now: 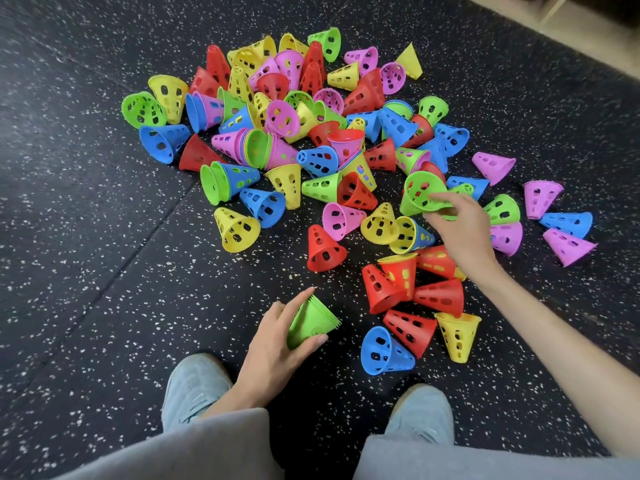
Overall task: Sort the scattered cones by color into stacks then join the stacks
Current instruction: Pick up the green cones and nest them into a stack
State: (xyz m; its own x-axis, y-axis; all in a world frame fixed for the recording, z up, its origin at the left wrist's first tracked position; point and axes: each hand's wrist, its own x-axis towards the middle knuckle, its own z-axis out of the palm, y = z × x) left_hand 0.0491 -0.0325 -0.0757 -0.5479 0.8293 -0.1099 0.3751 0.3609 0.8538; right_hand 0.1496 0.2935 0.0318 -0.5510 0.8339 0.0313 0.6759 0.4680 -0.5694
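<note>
Cones (304, 140), five colours mixed, are spread in a pile on the floor (104, 237) beyond the shoes (194, 386); a green stack (311, 322) is clasped by the curled fingers of the left hand (277, 348) just short of the pile, while a green cone (420, 194) at the pile's right part is pinched at its rim by the right hand (460, 226). Neighbours touching that cone could be dragged or tipped as it is lifted, and a crooked entry could jam it on the stack. Bare floor is left open on the pile's left and near sides.
</note>
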